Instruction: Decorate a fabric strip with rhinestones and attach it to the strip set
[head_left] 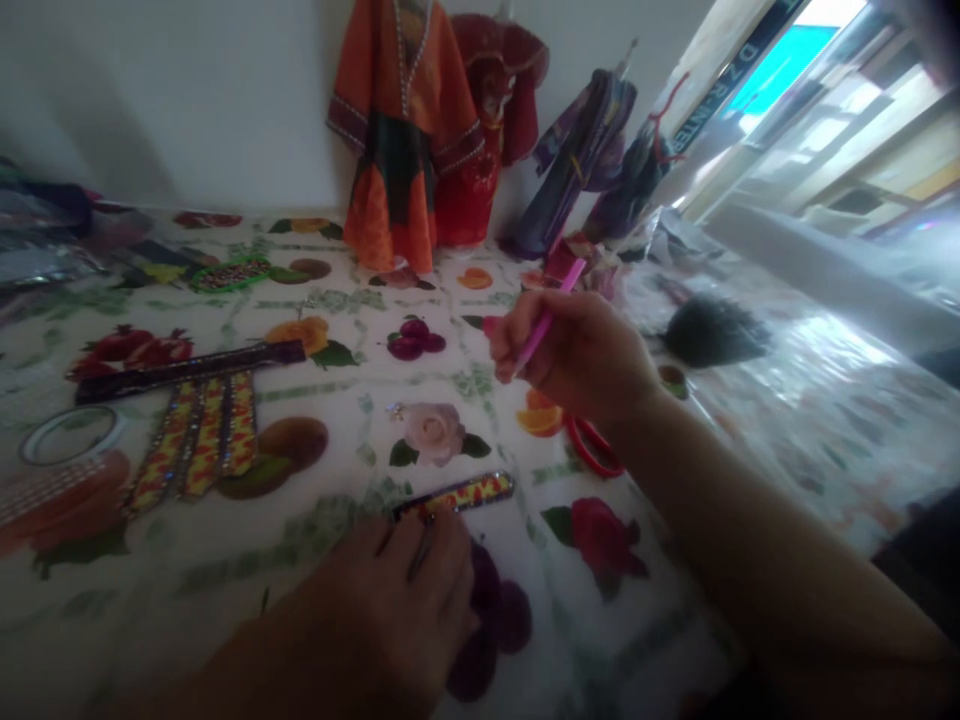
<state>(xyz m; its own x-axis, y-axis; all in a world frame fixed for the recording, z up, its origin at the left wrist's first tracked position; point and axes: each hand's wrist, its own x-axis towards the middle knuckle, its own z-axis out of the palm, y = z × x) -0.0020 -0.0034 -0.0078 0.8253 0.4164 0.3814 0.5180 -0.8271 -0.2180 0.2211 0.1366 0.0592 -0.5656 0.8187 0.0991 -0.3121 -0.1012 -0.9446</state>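
My left hand (420,600) rests low on the table, fingers curled over the near end of a narrow decorated strip (480,490). The strip has a yellow and red pattern and a dark, glittering edge, and it lies flat. My right hand (570,345) is raised above the table, closed round a slim pink pen-like stick (551,315); its lower tip points down and to the left. Several matching patterned strips (202,435) lie together on the left, below a dark purple band (191,370).
A roll of tape (73,437) lies at the left. Behind it is a green-rimmed tray of beads (231,274). Small orange (409,140) and red (484,190) dresses stand against the wall. A red loop (592,447) lies under my right wrist, near a dark bundle (712,330).
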